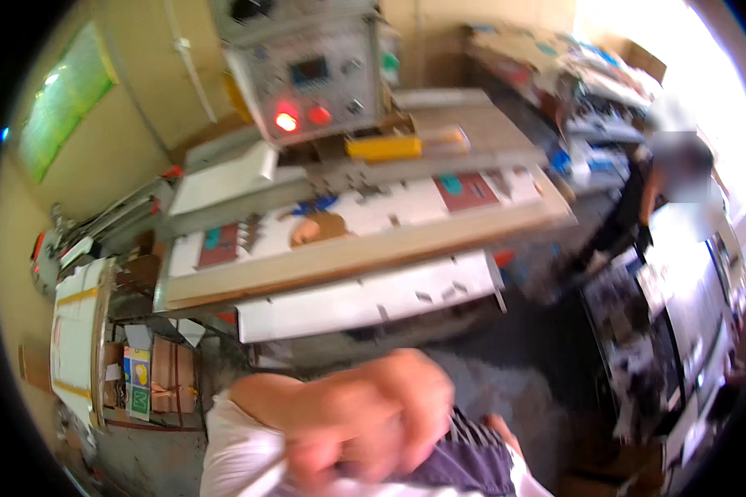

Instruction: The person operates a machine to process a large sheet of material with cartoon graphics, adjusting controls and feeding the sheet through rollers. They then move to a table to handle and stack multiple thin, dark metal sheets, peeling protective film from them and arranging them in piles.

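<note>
My left hand (373,418) is close under the camera at the bottom middle, strongly blurred, its fingers curled in toward the palm. The forearm runs in from the lower left out of a white sleeve (232,455). A dark purple striped cloth (464,460) lies just under and right of the hand; whether the fingers grip it is unclear. My right hand is out of the picture. Ahead stands a long wooden bench (348,261) carrying flat white cardboard blanks (406,207) with red and teal print.
A grey control box (307,70) with two red lights rises behind the bench, a yellow block (383,147) beside it. More white blanks (365,302) hang on a lower shelf. White sheets (75,331) are stacked at the left. Another person (680,174) stands at the right by cluttered tables.
</note>
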`<move>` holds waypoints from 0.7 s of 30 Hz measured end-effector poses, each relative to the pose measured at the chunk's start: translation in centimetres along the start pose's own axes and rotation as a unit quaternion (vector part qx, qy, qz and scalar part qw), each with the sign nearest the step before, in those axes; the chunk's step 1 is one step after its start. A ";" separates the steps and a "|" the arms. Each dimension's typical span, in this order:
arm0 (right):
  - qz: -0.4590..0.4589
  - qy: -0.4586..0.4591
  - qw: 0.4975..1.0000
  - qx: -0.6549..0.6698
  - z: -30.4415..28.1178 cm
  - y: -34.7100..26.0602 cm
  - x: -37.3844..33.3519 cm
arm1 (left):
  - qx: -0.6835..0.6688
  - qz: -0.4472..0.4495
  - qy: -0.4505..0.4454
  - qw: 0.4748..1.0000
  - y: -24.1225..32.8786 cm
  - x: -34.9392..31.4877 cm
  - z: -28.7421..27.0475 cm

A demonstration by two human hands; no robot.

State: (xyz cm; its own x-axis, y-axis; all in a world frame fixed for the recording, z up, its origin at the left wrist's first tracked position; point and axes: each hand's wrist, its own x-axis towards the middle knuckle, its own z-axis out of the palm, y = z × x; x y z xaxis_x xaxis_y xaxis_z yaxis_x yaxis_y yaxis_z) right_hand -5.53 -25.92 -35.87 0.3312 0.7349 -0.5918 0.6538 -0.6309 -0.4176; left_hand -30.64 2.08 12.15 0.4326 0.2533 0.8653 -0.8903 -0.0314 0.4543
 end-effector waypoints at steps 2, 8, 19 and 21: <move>-0.020 0.004 0.999 0.031 -1.2 -1.7 2.4 | 0.026 -0.155 -0.041 0.987 -0.7 -1.1 -0.3; -0.080 0.025 0.994 0.074 -7.3 -11.5 5.6 | 0.020 -0.278 0.006 0.960 -4.6 -5.5 -1.3; -0.157 0.032 0.983 0.088 -9.7 -18.9 7.8 | 0.093 -0.342 0.059 0.933 -6.1 -8.7 -3.6; -0.149 0.033 0.985 0.085 -9.4 -18.7 7.4 | 0.079 -0.356 0.080 0.928 -5.8 -9.1 -4.5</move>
State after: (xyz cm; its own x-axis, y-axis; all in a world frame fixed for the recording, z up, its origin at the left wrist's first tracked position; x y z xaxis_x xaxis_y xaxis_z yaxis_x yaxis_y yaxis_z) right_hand -8.90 -6.38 -25.93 0.1899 0.9044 -0.3821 0.6067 -0.4140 -0.6786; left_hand -30.05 4.32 0.67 0.8650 0.4042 0.2973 -0.3495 0.0602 0.9350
